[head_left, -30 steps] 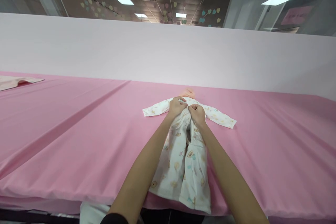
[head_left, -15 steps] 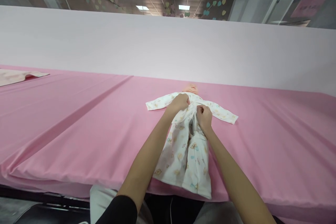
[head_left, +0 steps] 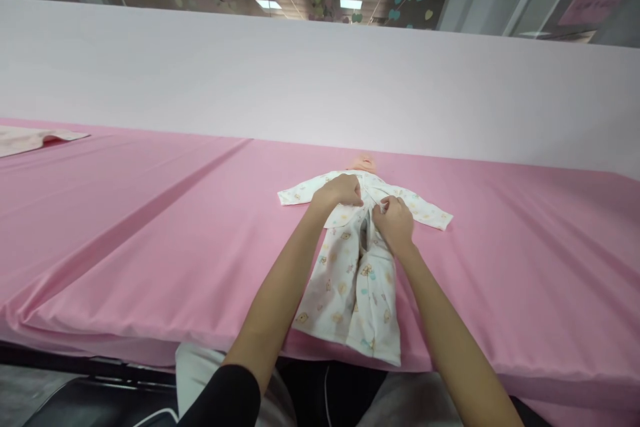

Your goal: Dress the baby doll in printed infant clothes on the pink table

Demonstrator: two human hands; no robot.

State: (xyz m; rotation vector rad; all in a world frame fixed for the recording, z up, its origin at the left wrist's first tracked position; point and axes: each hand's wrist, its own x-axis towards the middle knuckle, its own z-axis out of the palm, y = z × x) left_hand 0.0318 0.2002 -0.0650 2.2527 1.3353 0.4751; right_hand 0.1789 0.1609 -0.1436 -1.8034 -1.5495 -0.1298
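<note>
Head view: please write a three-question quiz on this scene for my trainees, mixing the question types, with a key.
1. True or false: the printed clothing lies with its sleeves spread to either side.
2. What colour is the cover beneath it? A) blue B) pink C) green
3. Where on the clothing are the left hand and right hand?

Key: 1. True. 2. B. 3. At its upper front, between the sleeves.

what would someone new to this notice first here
Probably the small white printed outfit, spread sleeves-out on the pink cover. The left hand and right hand are close together over its front, the right apparently pinching fabric. At its collar, farther off, lies what looks like a peach-coloured doll's head.
</note>
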